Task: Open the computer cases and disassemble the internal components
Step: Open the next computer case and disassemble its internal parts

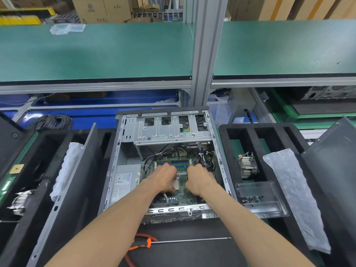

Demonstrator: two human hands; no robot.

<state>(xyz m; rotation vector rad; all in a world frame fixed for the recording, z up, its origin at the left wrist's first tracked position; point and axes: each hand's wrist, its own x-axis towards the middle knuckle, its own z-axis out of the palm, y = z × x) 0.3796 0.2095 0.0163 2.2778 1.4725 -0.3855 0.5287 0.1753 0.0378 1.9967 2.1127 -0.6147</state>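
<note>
Computer case (pixel 123 151): lies flat at bench centre, side panel (pixel 63 189) already off, leaning on its edge just left of the case. Interior exposed: drive cage (pixel 171 132) at far end, PSU (pixel 125 180) at left, motherboard (pixel 181 197) w/ RAM sticks (pixel 173 165) and cable bundle (pixel 206 160) in place. CPU (pixel 176 185) shows bare between your wrists; a heatsink/fan (pixel 247 166) sits in the foam tray (pixel 223 132) to the right, likely this case's cooler, so judged as removed. Your left hand (pixel 163 178) and right hand (pixel 198 180): both inside the case, fingers curled down at the near edge of the RAM slots; whether they clamp a stick or only press the latches, cannot tell, fingertips hidden. Progress est.: early-mid. Done: case opened, cooler prob. out. Left: RAM, CPU, cables, PSU, board, drives. Clear plastic tray (pixel 269 209), a small board in it, lies on the foam tray's near end; a white foam bag (pixel 294 193) lies just right of it, another (pixel 67 166) on the left tray. Screwdriver (pixel 183 241), orange/black handle, lies across the black mat (pixel 192 253) near you, untouched. Bench: green ESD top under black foam trays. Room: aluminium post (pixel 204 54), green upper shelf (pixel 96 51), cardboard boxes (pixel 100 8) behind, cable coil (pixel 54 122) far left, another case (pixel 329 92) on the far right.
</note>
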